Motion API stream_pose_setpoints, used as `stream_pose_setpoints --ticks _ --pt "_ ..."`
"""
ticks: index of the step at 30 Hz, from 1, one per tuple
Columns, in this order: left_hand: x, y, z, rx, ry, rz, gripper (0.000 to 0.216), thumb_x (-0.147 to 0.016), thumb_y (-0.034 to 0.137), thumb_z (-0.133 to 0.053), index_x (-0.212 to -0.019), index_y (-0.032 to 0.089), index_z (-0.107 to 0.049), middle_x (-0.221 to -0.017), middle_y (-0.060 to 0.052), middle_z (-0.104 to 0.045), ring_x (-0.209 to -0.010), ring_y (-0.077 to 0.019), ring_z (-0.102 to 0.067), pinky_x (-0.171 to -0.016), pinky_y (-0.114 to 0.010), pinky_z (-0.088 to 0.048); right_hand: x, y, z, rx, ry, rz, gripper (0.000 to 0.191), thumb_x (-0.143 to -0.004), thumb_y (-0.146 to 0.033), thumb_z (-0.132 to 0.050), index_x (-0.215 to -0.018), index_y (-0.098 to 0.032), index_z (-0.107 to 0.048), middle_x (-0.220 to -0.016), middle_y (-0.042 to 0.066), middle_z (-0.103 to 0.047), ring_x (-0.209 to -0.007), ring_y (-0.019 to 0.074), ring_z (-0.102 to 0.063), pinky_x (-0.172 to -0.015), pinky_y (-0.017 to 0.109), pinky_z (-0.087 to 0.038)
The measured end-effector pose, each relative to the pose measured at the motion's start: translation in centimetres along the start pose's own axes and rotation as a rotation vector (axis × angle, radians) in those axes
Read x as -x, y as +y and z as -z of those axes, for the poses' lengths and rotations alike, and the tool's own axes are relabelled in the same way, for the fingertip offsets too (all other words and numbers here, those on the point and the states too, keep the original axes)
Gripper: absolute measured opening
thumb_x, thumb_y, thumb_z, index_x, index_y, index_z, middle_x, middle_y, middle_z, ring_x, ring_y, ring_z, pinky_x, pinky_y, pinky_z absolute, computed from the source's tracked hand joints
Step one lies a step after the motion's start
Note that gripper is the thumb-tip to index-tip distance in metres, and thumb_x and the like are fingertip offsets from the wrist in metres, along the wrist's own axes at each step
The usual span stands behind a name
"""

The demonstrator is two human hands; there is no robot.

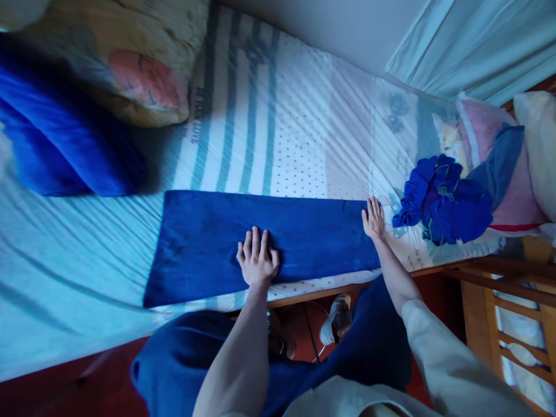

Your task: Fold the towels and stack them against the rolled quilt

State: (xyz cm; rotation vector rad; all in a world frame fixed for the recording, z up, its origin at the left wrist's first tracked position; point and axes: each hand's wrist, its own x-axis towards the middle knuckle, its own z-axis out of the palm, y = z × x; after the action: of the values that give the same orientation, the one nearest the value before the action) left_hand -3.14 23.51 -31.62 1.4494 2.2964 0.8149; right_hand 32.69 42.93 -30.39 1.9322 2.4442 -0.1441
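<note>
A long dark-blue folded cloth (313, 231) lies flat along the near side of the bed, smooth on top with faint creases. My left hand (258, 258) presses palm down near its middle, fingers spread. At the cloth's right end, my right hand (374, 219) rests flat with its fingers stretched out over the edge and the bedsheet. Neither hand grips anything. Just right of my right hand sits a crumpled bright-blue cloth bundle (447, 200) with green thread-like edging.
A striped, dotted sheet covers the bed (295, 116). On the left are a blue blanket (65, 139) and a printed pillow (152, 63). Pink pillows (512, 191) lean at the right end, beside a wooden ladder-like frame (482, 313). A pale curtain (486, 46) hangs behind.
</note>
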Motion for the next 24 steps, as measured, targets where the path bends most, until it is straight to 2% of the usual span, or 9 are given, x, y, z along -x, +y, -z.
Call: stream_pose_setpoints --ticks 6,10,12,15,18,20,24 --pt "0.0 -0.1 -0.1 0.017 -0.021 0.010 0.062 -0.087 0.027 -0.049 -0.148 0.019 -0.053 -0.162 -0.013 -0.039 -0.153 -0.0316 -0.030 -0.126 -0.056 -0.016 -0.8 1.3 0.2 0.071 -0.038 -0.098 0.062 -0.106 -0.038 -0.018 -0.163 -0.012 -0.022 -0.171 0.012 -0.018 -0.158 0.0187 -0.012 -0.128 0.045 -0.014" --pt "0.0 0.0 0.0 0.030 -0.030 0.024 0.063 -0.087 0.027 -0.049 -0.149 0.019 -0.052 -0.163 -0.013 -0.038 -0.154 -0.0319 -0.028 -0.126 -0.057 -0.014 -0.3 0.4 0.6 0.083 -0.058 -0.110 0.062 -0.106 -0.038 -0.019 -0.163 -0.013 -0.019 -0.171 0.012 -0.014 -0.159 0.0218 -0.008 -0.128 0.051 -0.008" --pt "0.0 0.1 0.1 0.023 -0.028 0.018 0.062 -0.087 0.027 -0.049 -0.148 0.018 -0.053 -0.162 -0.013 -0.039 -0.154 -0.0315 -0.029 -0.126 -0.056 -0.015 1.2 -1.3 0.9 0.070 -0.058 -0.069 0.062 -0.106 -0.038 -0.021 -0.163 -0.012 -0.020 -0.171 0.012 -0.014 -0.159 0.0232 -0.006 -0.128 0.053 -0.005" --pt "0.0 0.2 0.2 0.006 -0.016 0.013 0.060 -0.087 0.028 -0.048 -0.146 0.017 -0.055 -0.161 -0.014 -0.041 -0.153 -0.0311 -0.030 -0.125 -0.055 -0.016 5.2 -5.0 0.6 0.012 -0.075 0.028 0.062 -0.106 -0.037 -0.024 -0.163 -0.015 -0.021 -0.171 0.011 -0.015 -0.159 0.0238 -0.007 -0.128 0.053 -0.006" --pt "0.0 0.2 0.2 -0.005 -0.018 0.013 0.059 -0.088 0.028 -0.048 -0.145 0.016 -0.055 -0.161 -0.014 -0.041 -0.153 -0.0311 -0.031 -0.125 -0.056 -0.017 9.5 -7.7 -0.1 -0.053 -0.094 0.007 0.062 -0.106 -0.037 -0.026 -0.163 -0.016 -0.021 -0.171 0.011 -0.017 -0.159 0.0235 -0.011 -0.128 0.052 -0.011" --pt "0.0 0.2 0.2 -0.008 -0.025 0.015 0.060 -0.087 0.029 -0.048 -0.146 0.016 -0.055 -0.161 -0.014 -0.040 -0.153 -0.0313 -0.030 -0.125 -0.056 -0.016 11.6 -7.8 -0.6 -0.067 -0.100 -0.041 0.061 -0.105 -0.037 -0.026 -0.163 -0.017 -0.023 -0.170 0.011 -0.020 -0.158 0.0238 -0.014 -0.127 0.052 -0.013" --pt "0.0 0.2 0.2 -0.013 -0.040 0.018 0.061 -0.087 0.029 -0.048 -0.147 0.016 -0.054 -0.162 -0.014 -0.039 -0.153 -0.0313 -0.029 -0.126 -0.056 -0.015 13.5 -5.5 -1.0 -0.034 -0.040 -0.224 0.061 -0.106 -0.040 -0.024 -0.161 -0.016 -0.029 -0.169 0.014 -0.022 -0.158 0.0273 -0.016 -0.125 0.058 -0.016"
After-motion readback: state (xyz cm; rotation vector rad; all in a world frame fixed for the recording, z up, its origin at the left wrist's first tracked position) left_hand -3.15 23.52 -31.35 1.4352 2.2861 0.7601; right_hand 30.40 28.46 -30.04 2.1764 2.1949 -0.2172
